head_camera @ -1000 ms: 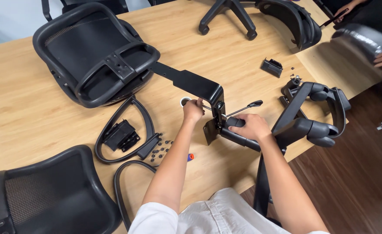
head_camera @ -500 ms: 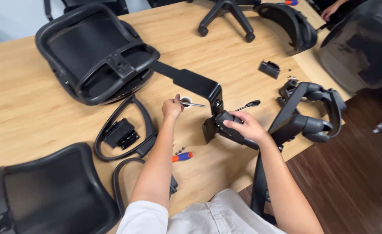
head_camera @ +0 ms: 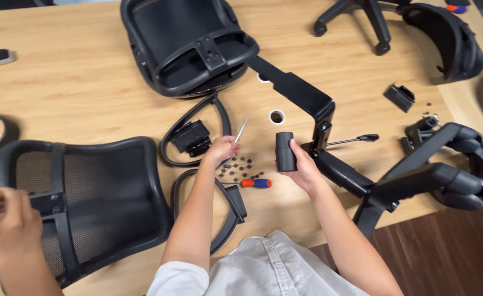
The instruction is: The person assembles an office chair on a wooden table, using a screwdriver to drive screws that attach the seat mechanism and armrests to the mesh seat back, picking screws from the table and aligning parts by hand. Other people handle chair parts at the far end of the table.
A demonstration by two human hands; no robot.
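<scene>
A slim metal hex key [head_camera: 241, 130] was pinched in the fingers of the left hand [head_camera: 223, 149], just above the loose screws [head_camera: 241, 166] on the bench [head_camera: 88, 104]. A black cylindrical sleeve [head_camera: 285, 151] was gripped upright in the right hand [head_camera: 305, 169], beside the seat bracket [head_camera: 307, 98]. Assembly appeared barely begun: mesh backrest [head_camera: 96, 203], seat pan [head_camera: 189, 44] and armrests [head_camera: 444, 175] lay unjoined.

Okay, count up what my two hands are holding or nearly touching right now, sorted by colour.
Black: 1, the cylinder held upright in the right hand.
Silver: 1, the thin metal rod in the left hand.
Orange and blue: 1, the screwdriver lying between the hands.
Total: 3
</scene>
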